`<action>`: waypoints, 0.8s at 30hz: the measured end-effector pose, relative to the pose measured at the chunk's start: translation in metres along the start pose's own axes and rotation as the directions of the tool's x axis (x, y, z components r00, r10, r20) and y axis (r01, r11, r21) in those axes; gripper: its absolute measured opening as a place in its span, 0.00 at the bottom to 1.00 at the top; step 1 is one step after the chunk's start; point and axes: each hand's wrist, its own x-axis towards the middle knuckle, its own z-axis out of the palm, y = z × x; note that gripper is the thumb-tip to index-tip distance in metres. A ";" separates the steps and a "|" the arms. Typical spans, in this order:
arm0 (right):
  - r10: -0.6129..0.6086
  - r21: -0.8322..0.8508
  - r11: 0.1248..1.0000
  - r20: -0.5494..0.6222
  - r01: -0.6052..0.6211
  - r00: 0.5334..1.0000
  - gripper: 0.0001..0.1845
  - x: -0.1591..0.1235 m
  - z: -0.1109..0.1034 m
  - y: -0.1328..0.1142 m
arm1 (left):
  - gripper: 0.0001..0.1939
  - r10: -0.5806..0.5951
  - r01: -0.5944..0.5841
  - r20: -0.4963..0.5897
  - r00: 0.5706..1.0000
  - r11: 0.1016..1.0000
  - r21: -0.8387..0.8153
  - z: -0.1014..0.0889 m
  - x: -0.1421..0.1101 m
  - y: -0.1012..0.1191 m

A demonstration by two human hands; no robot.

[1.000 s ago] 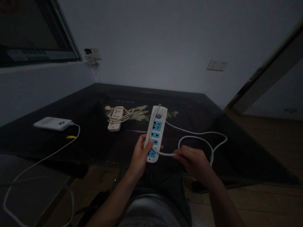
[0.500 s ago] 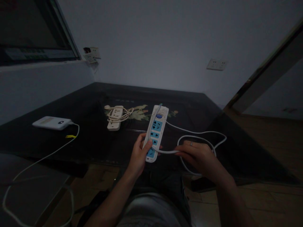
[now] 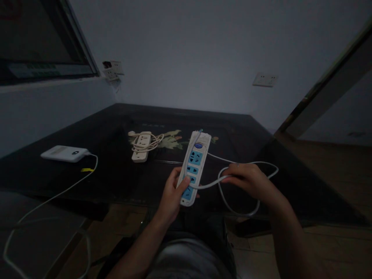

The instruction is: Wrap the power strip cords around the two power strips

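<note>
Power strip (image 3: 195,164), white with blue sockets, slants over the front part of the dark tabletop (image 3: 107,128); whether it touches the surface is unclear. The left hand (image 3: 173,190) grips its near end, with the thumb across the front, pressing on the cord (image 3: 207,186). This white cord lies along the strip's left side, bends under the thumb and runs to the right hand (image 3: 247,176), whose fingers are closed on it. Beyond, it loops near the right hand. A smaller strip (image 3: 140,156) with a beige cable (image 3: 155,142) wrapped round it lies to the left. Farther left rests a white device (image 3: 62,154) with a lead (image 3: 66,190) attached.
</note>
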 end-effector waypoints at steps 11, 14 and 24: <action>-0.001 0.068 0.998 0.052 -0.003 0.999 0.14 0.000 -0.010 -0.011 | 0.18 -0.009 0.008 -0.024 1.000 0.998 -0.056 -0.003 0.003 0.002; 0.086 0.148 0.984 0.107 -0.102 0.990 0.14 0.001 -0.010 -0.005 | 0.20 -0.008 0.007 -0.019 1.000 0.997 -0.081 -0.007 0.004 0.007; 0.105 0.511 0.767 0.496 -0.388 0.862 0.20 0.020 0.014 0.032 | 0.27 -0.001 0.004 0.019 1.000 0.990 -0.140 -0.005 0.000 0.019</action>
